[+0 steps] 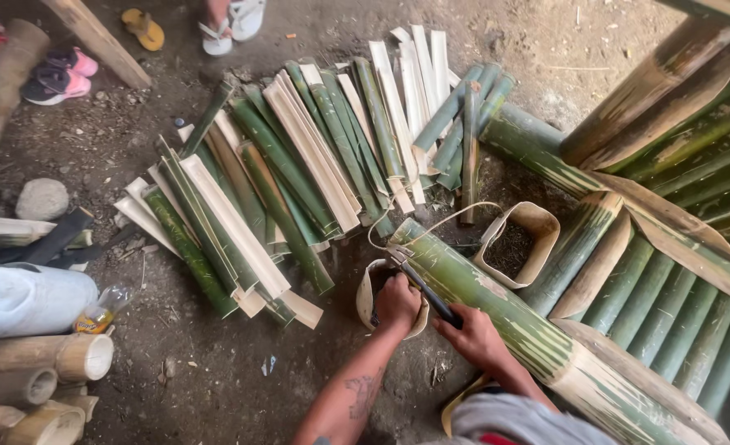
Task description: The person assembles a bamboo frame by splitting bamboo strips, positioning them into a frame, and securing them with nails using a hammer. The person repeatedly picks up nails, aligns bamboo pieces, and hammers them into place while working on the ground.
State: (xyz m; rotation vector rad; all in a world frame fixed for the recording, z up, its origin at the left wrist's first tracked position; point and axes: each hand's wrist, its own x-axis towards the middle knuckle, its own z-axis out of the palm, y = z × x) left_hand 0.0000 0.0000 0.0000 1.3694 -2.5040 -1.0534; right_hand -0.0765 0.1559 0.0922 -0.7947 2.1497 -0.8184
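Note:
A long green bamboo pole lies slantwise in front of me, its cut end pointing up-left. My right hand grips the handle of a dark-bladed knife whose blade lies along the pole's near side, close to that end. My left hand is a closed fist just left of the blade. It sits inside a curled pale bamboo strip, which it appears to hold. A second, wider curled strip loops off the pole's far side.
A fan of split green and pale bamboo slats covers the dirt floor ahead. Whole bamboo poles are stacked on the right. A white plastic jug, cut bamboo tubes, a stone, shoes and another person's sandalled foot lie left and beyond.

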